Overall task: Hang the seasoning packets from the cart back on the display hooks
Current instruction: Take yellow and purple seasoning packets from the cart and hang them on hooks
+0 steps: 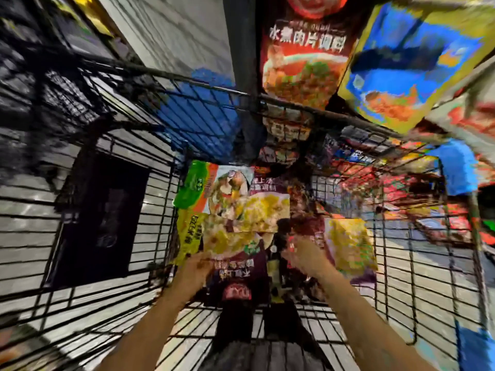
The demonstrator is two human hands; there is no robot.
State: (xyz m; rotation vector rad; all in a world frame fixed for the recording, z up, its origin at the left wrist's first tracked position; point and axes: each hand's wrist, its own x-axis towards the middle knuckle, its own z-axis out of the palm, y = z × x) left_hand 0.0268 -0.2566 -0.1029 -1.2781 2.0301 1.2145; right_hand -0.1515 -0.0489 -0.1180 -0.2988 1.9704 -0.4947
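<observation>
Several seasoning packets lie piled in the wire cart (pixel 150 199). My left hand (pixel 195 269) grips the lower edge of a purple and yellow packet (pixel 241 263) at the middle of the pile. My right hand (pixel 302 258) holds another purple and yellow packet (pixel 348 245) to the right. A green-edged packet (pixel 203 186) lies at the top of the pile. Above the cart hang a red packet (pixel 302 54) and a blue and yellow packet (pixel 407 65) on the display. The frame is blurred, so the fingers show poorly.
Black wire walls of the cart surround both hands. A blue box (pixel 198 121) shows through the far wall. More red packets (pixel 401 188) hang or lie behind the right wall. Grey floor tiles (pixel 32 236) show through the cart's left side.
</observation>
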